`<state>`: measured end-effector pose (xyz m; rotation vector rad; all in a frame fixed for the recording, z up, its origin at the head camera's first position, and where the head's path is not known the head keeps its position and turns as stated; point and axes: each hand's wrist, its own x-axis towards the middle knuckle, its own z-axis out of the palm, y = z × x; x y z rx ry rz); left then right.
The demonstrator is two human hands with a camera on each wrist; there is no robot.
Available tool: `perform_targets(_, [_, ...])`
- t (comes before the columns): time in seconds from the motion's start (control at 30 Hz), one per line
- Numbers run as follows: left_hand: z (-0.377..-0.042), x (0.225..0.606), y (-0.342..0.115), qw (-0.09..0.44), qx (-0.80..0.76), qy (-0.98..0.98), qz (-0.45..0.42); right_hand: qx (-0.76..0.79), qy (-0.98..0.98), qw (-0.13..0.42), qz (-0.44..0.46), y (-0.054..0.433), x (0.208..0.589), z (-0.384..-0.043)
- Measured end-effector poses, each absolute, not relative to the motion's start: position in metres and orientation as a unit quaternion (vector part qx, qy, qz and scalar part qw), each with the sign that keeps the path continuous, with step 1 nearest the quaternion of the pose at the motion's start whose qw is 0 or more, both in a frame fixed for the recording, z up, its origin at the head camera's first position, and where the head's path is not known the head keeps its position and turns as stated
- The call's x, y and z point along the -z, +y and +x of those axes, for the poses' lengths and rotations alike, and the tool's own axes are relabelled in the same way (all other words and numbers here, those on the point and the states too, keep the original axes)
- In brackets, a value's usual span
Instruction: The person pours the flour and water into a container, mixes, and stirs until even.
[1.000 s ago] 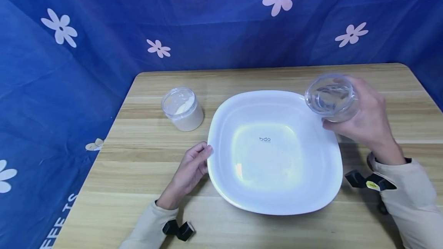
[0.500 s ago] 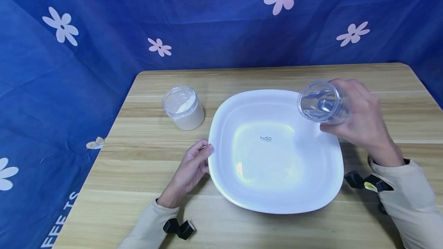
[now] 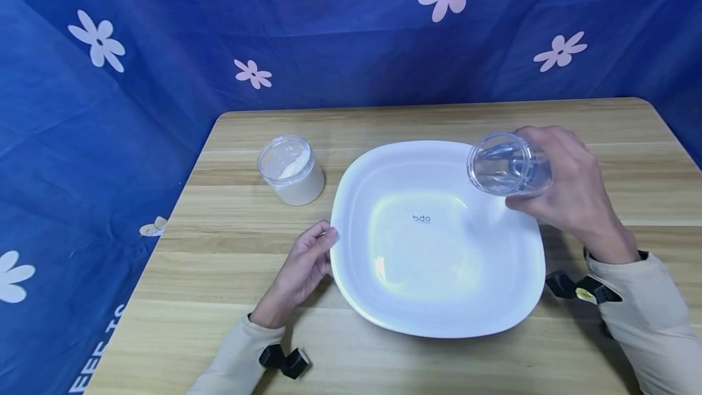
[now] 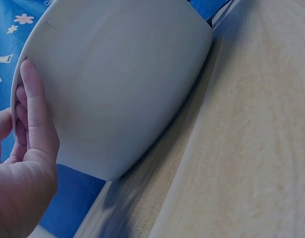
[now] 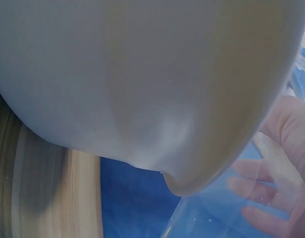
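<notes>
A white basin (image 3: 378,303) stands on the table. My left hand (image 3: 301,264) pinches its left rim; in the left wrist view, fingers press the outer wall (image 4: 118,89) and the thumb (image 4: 3,124) lies over the rim. Above the basin's far right corner, my right hand (image 3: 567,188) grips a clear jar (image 3: 507,166), its mouth tilted left over the basin. Clear liquid seems to sit inside; I cannot make out a stream. In the right wrist view, the basin wall (image 5: 93,74) hides part of the jar, and fingers (image 5: 256,191) show through its clear side.
Left of the basin, a clear jar of white contents (image 3: 298,188) stands open on the wooden table (image 3: 219,297). Blue flowered cloth (image 3: 340,53) hangs behind the table and along its left side.
My right hand has moved a little left and tipped the clear jar further toward the basin. The left hand keeps its hold on the rim; the basin stays in place.
</notes>
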<state>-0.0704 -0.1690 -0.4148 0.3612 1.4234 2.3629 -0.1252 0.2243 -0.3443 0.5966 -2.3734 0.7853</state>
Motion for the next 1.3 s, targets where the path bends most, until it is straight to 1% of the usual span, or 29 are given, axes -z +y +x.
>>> perform_targets(1.3, [-0.0704, 0.4181, -0.1688, 0.177, -0.835, 0.505, 0.126, -0.274, -0.896, 0.272, 0.220, 0.2237, 0.3437, -0.1230])
